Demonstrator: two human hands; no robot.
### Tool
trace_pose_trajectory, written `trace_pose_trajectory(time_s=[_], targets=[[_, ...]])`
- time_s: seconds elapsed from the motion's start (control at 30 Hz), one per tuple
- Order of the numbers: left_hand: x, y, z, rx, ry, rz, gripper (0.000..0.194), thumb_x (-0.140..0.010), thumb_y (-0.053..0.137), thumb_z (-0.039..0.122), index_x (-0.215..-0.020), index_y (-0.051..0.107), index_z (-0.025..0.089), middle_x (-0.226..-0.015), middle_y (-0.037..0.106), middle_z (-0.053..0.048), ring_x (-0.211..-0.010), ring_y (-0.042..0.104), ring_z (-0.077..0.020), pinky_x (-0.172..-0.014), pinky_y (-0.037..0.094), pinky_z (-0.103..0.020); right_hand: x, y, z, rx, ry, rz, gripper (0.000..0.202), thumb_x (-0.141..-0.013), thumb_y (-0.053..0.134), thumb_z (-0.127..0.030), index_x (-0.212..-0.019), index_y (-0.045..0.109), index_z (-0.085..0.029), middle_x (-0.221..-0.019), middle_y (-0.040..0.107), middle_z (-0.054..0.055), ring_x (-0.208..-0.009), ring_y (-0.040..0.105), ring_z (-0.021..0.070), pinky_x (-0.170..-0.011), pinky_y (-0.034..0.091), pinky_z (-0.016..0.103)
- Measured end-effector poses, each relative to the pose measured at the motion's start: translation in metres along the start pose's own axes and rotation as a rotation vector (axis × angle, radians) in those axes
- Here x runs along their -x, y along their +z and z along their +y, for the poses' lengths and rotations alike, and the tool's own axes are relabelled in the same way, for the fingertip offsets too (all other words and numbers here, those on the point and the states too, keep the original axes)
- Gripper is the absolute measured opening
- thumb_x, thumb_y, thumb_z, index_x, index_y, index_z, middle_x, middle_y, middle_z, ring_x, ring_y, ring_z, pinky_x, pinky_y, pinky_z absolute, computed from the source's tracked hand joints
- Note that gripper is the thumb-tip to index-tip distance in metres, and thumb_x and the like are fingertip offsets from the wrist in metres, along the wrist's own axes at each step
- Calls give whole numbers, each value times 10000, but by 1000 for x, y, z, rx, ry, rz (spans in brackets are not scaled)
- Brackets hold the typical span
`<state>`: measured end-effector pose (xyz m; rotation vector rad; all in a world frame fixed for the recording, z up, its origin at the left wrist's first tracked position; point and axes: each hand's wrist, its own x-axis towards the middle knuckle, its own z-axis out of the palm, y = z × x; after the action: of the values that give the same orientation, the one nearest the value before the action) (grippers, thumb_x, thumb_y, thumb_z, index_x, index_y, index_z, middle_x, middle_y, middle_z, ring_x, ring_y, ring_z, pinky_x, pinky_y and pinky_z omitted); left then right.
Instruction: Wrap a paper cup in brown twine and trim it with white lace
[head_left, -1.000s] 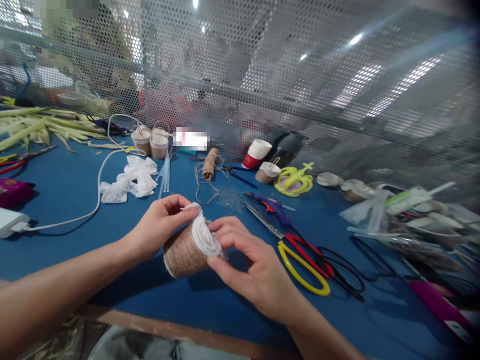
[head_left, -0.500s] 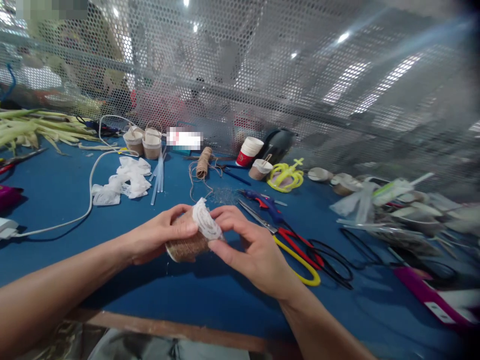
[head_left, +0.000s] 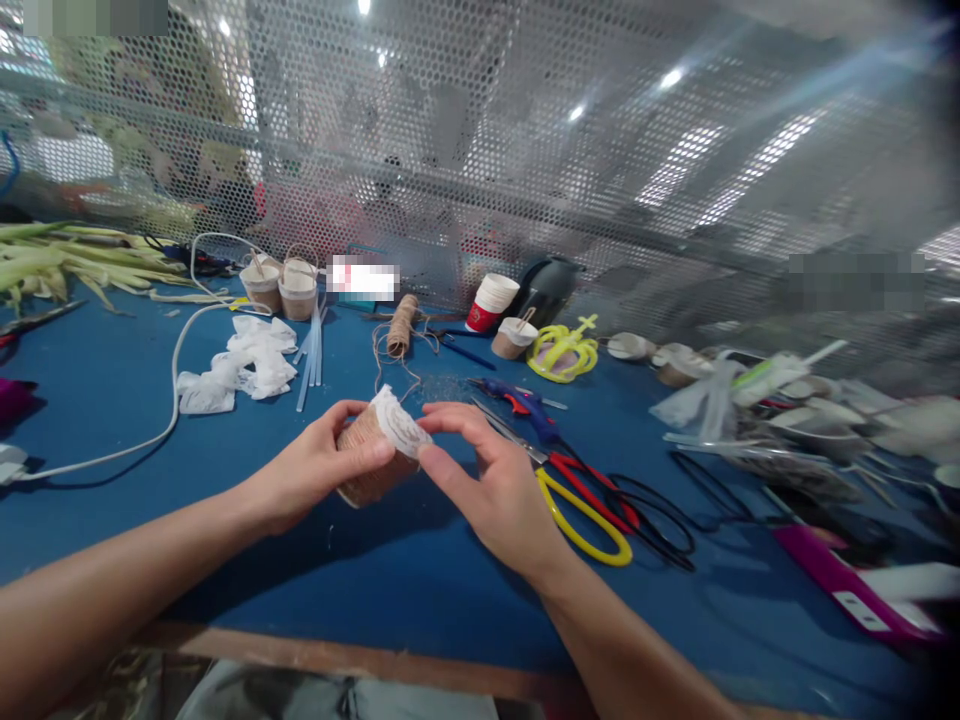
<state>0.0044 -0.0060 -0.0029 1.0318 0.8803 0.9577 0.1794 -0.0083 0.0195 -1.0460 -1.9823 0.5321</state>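
A small cup wrapped in brown twine point(head_left: 369, 484), with white lace point(head_left: 402, 424) round its rim, is tilted above the blue table. My left hand point(head_left: 322, 465) grips it from the left, thumb on the twine near the lace. At the lace's right edge, my right hand point(head_left: 491, 490) touches the rim with thumb and fingertips; whether it pinches the lace is hard to tell. A twine spool point(head_left: 403, 325) lies behind the cup, and crumpled white lace point(head_left: 259, 362) is to the left.
Yellow-handled scissors point(head_left: 585, 520) and a blue glue gun point(head_left: 525, 405) lie right of my hands. Behind stand paper cups point(head_left: 491, 303) and a yellow crown-shaped piece point(head_left: 562, 352). A white cable point(head_left: 176, 370) curves at left. Plastic bags and a purple power strip point(head_left: 840, 585) are at right.
The cup has turned slightly in my left hand, and its lace rim now lies flatter and more open to view. The fingers of my right hand have loosened and drawn back a little.
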Motion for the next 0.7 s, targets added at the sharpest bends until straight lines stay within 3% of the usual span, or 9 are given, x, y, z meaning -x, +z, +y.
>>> trace_pose_trajectory(time_s=[0.13, 0.33, 0.5, 0.7], targets=[[0, 0, 0, -172, 102, 54, 672, -571, 743, 440, -1089, 439, 141, -944, 566, -63, -767, 570, -169, -609, 480, -253, 0, 1, 2, 42, -43, 37, 109, -803, 573, -266, -878, 594, -191, -952, 629, 82, -952, 584, 206, -867, 453, 387], [-1, -1, -3, -347, 147, 101, 727, -586, 720, 479, -1145, 386, 155, -974, 540, -71, -744, 579, -188, -564, 483, -280, 1, 3, 2, 120, -107, 91, 119, -785, 600, -268, -877, 589, -192, -936, 631, 85, -940, 583, 220, -851, 460, 409], [0, -3, -6, -616, 340, 179, 752, -589, 738, 445, -1182, 366, 169, -1051, 540, -92, -929, 575, -242, -803, 474, -385, 2, 4, 2, 73, -51, 43, 116, -787, 594, -269, -883, 586, -205, -958, 633, 74, -937, 592, 210, -849, 471, 396], [0, -9, -12, -947, 580, 193, 790, -633, 719, 446, -1247, 306, 171, -1135, 519, -141, -983, 570, -271, -828, 480, -428, 1, -2, -2, -38, 14, 30, 131, -800, 572, -283, -891, 608, -196, -975, 640, 70, -950, 591, 202, -861, 459, 364]])
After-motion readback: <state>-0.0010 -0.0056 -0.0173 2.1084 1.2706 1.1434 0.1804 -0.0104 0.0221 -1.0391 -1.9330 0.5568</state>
